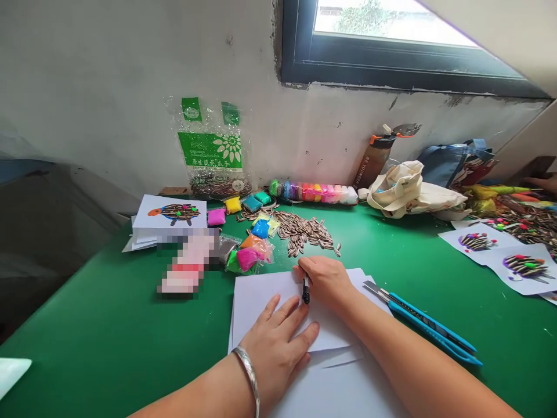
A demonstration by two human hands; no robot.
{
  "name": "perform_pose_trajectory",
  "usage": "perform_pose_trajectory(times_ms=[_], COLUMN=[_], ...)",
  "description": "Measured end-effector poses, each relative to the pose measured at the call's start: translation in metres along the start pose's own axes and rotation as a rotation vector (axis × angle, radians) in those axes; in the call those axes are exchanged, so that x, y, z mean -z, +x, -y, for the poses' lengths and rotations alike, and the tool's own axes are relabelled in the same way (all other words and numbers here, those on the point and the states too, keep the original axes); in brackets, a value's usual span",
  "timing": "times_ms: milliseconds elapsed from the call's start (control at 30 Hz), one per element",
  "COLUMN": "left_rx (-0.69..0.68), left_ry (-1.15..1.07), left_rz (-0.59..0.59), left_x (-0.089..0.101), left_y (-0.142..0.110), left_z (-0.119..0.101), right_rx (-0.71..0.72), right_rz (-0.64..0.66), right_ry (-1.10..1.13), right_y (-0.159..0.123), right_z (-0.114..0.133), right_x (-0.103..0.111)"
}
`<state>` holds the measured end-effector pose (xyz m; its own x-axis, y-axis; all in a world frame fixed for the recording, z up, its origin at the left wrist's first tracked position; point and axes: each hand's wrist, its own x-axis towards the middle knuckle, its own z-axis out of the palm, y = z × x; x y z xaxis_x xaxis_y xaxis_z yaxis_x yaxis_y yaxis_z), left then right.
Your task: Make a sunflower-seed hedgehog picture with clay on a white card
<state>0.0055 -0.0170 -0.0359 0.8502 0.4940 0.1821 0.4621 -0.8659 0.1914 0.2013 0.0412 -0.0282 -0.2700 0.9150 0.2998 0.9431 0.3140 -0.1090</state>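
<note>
My left hand (281, 342), a silver bracelet (249, 371) at its wrist, lies flat with spread fingers on white paper (256, 290). My right hand (325, 281) is closed around a black pen (306, 290) over the upper part of the sheet. The pen's dark end points toward me, near my left fingertips; its other end is hidden by my hand. More white sheets lie loosely stacked underneath. Just right of the paper rests a blue utility knife (430, 325), its blade (376, 290) out and close to my right forearm.
Sunflower seeds (304, 232) lie beyond the paper, beside coloured clay packets (248, 255). At the back are a seed bag (213, 151), a clay pack (317, 193), a bottle (374, 159) and a cloth bag (413, 188). Turtle art (174, 212) is left; decorated sheets (526, 270) are right.
</note>
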Motion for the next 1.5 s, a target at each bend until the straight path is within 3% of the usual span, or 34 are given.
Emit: perform_pose_trajectory(times_ms=[600,833,1033,1267,1500], left_rx=[-0.002,-0.011,0.015,0.132,0.133], left_ry=[0.037,0.059,-0.023,0.088,0.101], left_rz=[0.004,0.001,0.013,-0.005,0.030], left_x=[0.000,0.002,0.010,0.004,0.003], left_y=[0.000,-0.005,-0.003,-0.005,-0.006], left_z=[-0.004,-0.008,-0.007,-0.001,0.004], right_rx=[0.015,0.106,0.099,0.092,0.103], right_rz=[-0.055,-0.088,-0.060,-0.039,-0.083], right_ry=[0.024,-0.045,-0.069,-0.058,-0.057], right_y=[0.000,0.001,0.001,0.001,0.000], right_z=[-0.009,-0.015,-0.014,-0.012,-0.012], right_x=[0.000,-0.008,-0.009,-0.005,0.001])
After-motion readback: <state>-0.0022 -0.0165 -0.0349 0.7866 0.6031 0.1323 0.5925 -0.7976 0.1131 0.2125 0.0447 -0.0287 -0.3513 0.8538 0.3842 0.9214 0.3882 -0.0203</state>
